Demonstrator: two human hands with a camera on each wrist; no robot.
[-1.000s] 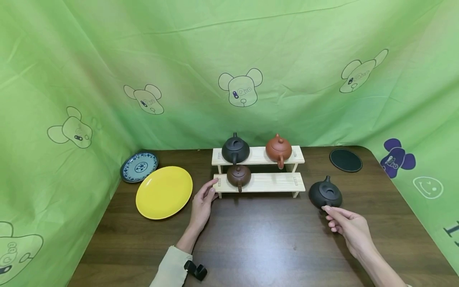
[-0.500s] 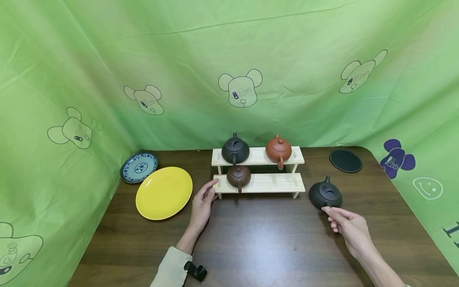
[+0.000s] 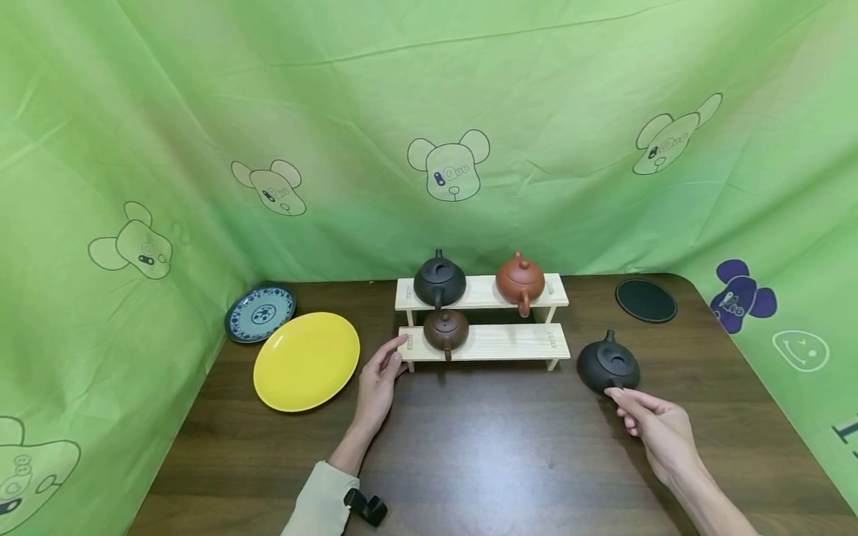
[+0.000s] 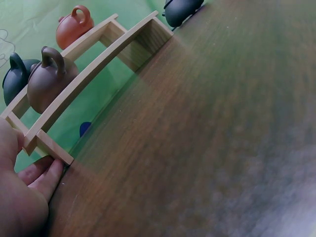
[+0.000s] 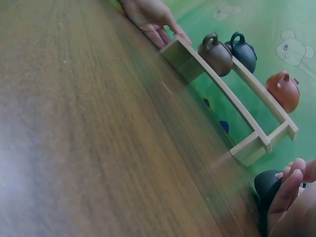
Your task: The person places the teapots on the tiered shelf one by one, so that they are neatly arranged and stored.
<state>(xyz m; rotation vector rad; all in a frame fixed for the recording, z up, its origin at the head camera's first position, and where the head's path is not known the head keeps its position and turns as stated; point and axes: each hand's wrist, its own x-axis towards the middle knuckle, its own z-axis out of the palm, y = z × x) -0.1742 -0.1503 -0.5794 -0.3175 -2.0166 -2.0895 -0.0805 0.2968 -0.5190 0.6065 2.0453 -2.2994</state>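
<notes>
My right hand [image 3: 660, 430] pinches the handle of a black teapot [image 3: 608, 363], which sits on the table right of a two-step wooden stand [image 3: 512, 342]. My left hand [image 3: 377, 387] holds the left end of the stand's lower step; in the left wrist view its fingers [image 4: 47, 180] lie against the stand's leg. A dark brown teapot [image 3: 446, 330] stands at the left of the lower step. On the upper step are another black teapot [image 3: 439, 280] at left and a reddish-brown teapot [image 3: 520, 278] at right. In the right wrist view, fingers partly cover the pinched teapot.
To the left lie a yellow plate [image 3: 307, 362] and a blue patterned plate [image 3: 261, 313], their rims close together. A dark oval mat [image 3: 646, 300] lies at the back right. Green cloth [image 3: 348, 134] hangs around the back and sides of the wooden table [image 3: 482, 454].
Nearly everything stays in place. My right hand's fingertips have shifted very slightly at the black teapot's handle.
</notes>
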